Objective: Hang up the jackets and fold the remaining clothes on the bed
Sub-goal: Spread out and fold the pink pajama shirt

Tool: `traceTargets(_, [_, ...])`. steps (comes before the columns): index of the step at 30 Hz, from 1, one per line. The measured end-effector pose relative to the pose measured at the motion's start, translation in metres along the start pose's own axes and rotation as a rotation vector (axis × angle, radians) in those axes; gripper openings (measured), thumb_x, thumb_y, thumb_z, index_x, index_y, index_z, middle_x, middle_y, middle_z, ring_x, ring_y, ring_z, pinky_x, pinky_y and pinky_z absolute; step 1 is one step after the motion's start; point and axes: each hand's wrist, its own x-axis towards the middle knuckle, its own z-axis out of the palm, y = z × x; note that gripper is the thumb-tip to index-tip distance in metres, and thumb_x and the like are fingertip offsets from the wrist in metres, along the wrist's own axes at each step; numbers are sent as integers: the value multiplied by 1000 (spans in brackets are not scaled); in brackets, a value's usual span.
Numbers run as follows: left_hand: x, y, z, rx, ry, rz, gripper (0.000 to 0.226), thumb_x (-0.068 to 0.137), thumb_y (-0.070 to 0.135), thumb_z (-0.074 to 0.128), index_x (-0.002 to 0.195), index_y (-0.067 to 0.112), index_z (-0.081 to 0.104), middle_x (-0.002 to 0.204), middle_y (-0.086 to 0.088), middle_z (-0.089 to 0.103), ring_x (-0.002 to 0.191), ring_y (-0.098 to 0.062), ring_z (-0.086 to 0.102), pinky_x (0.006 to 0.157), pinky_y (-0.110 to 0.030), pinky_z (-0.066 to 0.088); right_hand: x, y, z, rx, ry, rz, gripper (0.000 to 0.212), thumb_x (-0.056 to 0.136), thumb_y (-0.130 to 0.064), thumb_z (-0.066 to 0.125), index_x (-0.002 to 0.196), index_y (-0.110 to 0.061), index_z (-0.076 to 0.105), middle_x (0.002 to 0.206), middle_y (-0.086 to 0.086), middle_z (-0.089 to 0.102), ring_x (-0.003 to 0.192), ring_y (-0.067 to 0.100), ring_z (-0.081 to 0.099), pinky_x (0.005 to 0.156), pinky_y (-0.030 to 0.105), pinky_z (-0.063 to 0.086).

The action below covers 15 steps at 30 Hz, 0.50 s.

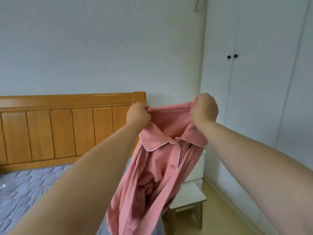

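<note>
Both arms stretched out, pink button-front pyjama shirt with white-piped collar [157, 167] held up in air over bed edge; left hand [138, 114] fingers curled, pinching top back edge of shirt; right hand [205, 107] likewise clenched on same edge, further right; shirt hangs limp, collar folded forward, front partly open; below, grey-blue quilted mattress [25, 189], orange wooden headboard [67, 129] against wall; white bedside stool [191, 199] beside bed; white double-door wardrobe with black knobs [245, 82], doors closed, contents not visible
</note>
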Motion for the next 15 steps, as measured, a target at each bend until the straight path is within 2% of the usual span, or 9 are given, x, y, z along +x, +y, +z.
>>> traceTargets(3, [23,66,2,-32,-22,103,19,74,-4,51,73,7,65,77,-12,59,81,-31,57,61,-26,33,34,31,-54,-1,65,101,20,85,2,45,91,-7,61,93,11,62,86,32,58,68,33,43])
traceTargets(7, [33,142,17,-125,-99,200,27,73,-1,53,88,11,73,91,-11,67,90,-30,60,68,-27,43,55,78,-125,-100,147,155,24,80,9,42,87,-6,60,80,8,56,73,28,50,62,29,38])
traceTargets(8, [31,156,23,-170,-127,200,25,74,2,54,86,12,73,87,-10,67,88,-29,59,69,-27,44,56,91,-140,-131,144,158,24,79,10,42,86,-6,59,79,7,55,73,27,49,62,29,37])
traceTargets(10, [25,176,39,-287,-213,152,15,76,6,54,69,14,65,70,-6,59,77,-27,54,60,-26,41,55,116,-163,-207,58,168,22,78,8,44,81,-8,58,79,7,53,75,28,51,64,28,37])
traceTargets(13, [5,196,71,-516,-399,25,25,79,8,50,55,14,45,60,-3,41,65,-22,39,51,-28,28,46,148,-187,-247,-89,223,20,75,5,47,62,-11,47,68,5,50,81,33,59,63,27,36])
traceTargets(15, [-13,209,86,-612,-347,54,26,79,13,47,55,15,39,58,-1,36,57,-18,34,50,-29,26,36,161,-198,-255,-19,214,20,72,5,46,60,-11,43,65,5,47,75,34,55,60,28,33])
